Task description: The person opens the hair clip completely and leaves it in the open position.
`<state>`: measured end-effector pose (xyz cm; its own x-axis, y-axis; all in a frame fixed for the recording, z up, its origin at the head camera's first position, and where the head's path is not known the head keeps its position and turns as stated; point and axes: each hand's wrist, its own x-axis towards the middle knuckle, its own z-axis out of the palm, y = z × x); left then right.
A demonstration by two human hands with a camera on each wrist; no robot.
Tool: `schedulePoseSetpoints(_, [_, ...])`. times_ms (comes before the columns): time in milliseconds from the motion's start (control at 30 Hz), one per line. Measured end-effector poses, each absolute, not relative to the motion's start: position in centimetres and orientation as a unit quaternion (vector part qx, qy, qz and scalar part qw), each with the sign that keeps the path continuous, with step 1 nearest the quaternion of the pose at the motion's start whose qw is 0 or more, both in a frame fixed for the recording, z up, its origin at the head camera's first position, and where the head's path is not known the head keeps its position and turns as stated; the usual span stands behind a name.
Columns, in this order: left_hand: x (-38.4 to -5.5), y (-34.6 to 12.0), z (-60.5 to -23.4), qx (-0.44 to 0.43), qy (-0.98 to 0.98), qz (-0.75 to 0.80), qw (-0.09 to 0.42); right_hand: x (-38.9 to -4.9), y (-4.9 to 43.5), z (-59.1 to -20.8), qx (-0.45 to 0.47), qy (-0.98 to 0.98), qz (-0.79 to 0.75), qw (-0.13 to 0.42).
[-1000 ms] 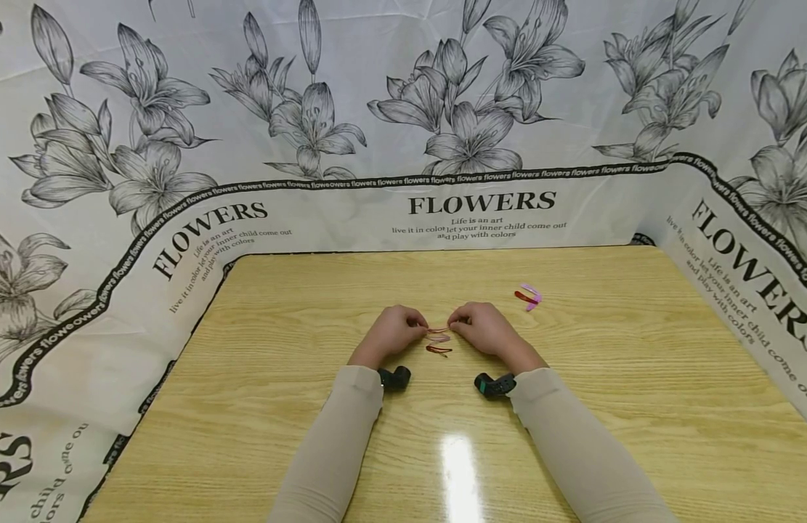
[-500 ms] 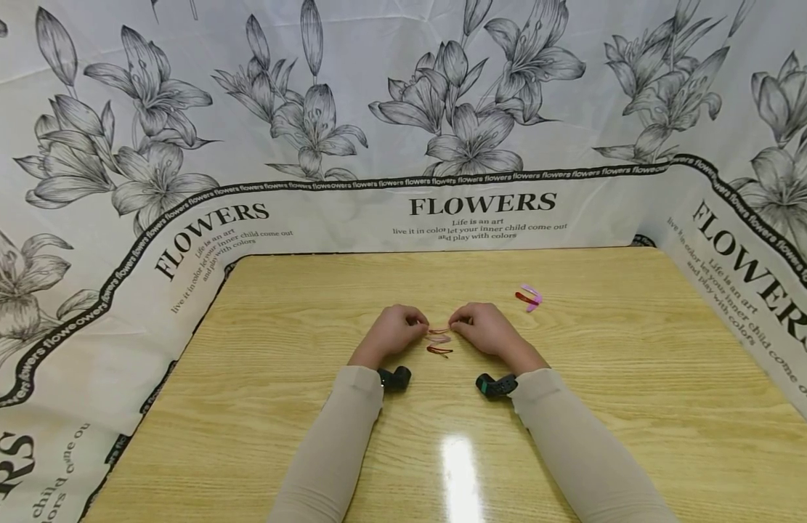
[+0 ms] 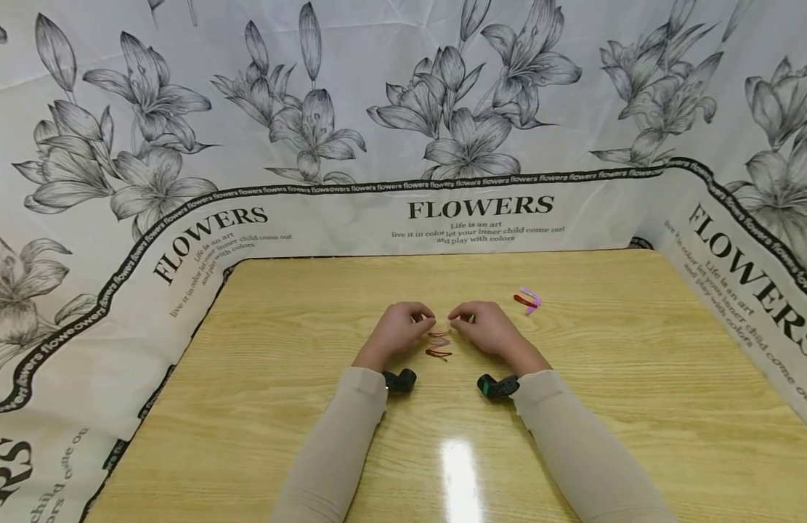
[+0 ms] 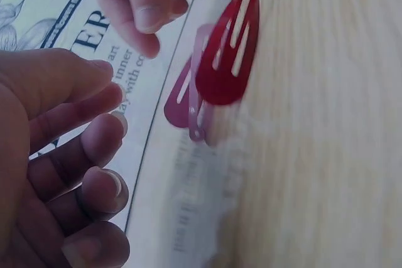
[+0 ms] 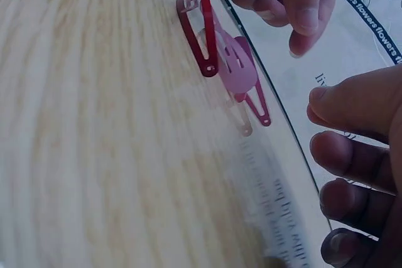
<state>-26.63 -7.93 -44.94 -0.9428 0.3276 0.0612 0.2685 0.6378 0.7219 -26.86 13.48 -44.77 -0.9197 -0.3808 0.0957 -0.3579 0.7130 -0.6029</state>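
Three snap hair clips form a short row on the table between my hands. Nearest me is a dark red hair clip (image 3: 439, 354) (image 4: 221, 86); behind it comes a pale pink hair clip (image 3: 439, 343) (image 5: 239, 78), then a darker pinkish-red hair clip (image 3: 437, 335) (image 4: 178, 112). My left hand (image 3: 404, 324) hovers just left of the farthest clip, fingers loosely bent and holding nothing. On the other side, my right hand (image 3: 484, 325) is likewise loosely bent, with nothing between thumb and fingers. Neither hand touches a clip in the wrist views.
Farther back on the right lie a red hair clip (image 3: 524, 301) and pink hair clips (image 3: 534, 302), close together or overlapping. A flower-printed cloth (image 3: 481, 218) borders the back and sides of the wooden table (image 3: 311, 290).
Both hands have come off the farthest hair clip, whose ends they were holding. The left hand has shifted slightly right and away from me. The clips remain in their row.
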Motion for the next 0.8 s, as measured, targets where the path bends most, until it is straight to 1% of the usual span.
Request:
schedulePoseSetpoints(567, [-27.3, -4.4, -43.3, 0.201, 0.910, 0.360, 0.035, -27.4, 15.8, -43.8, -0.175, 0.940, -0.293, -0.005])
schedulePoseSetpoints(800, [-27.4, -3.1, -43.0, 0.207, 0.911, 0.353, 0.052, -27.5, 17.2, -43.0, -0.168, 0.946, -0.277, -0.005])
